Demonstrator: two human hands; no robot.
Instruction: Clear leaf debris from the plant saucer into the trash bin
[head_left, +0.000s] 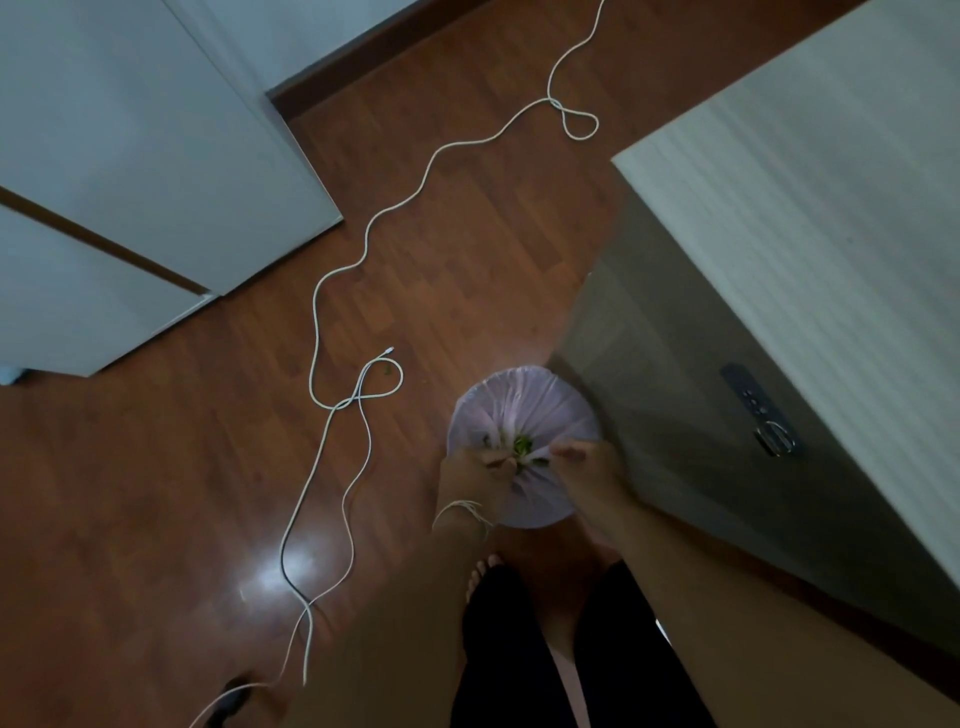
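Item: trash bin (524, 410), round, lined with a pale lilac bag, standing on the reddish wood floor (447, 270) at about 6 o'clock of the view, touching the corner of a grey cabinet (675, 395) at its 3 o'clock.

Item: leaf debris (521, 445), green scraps, sitting at the bin's centre between the two hands. One more green fragment (387, 370) is lying on the floor at the bin's 10 o'clock, inside a loop of white charging cable (363, 249).

Item: left hand (475, 475), thread bracelet at the wrist, fingers curled inward and pinching at the scraps.

Item: right hand (584, 467), fingers likewise bunched, fingertips meeting the left's over the bag.

Plant saucer: not in view.

Step in hand, judged: the deposit, with leaves being released or rubbed off over the bin.

Next move, judged: opening the fingers fully so nothing clings, then collecting the stray fragment on the floor.
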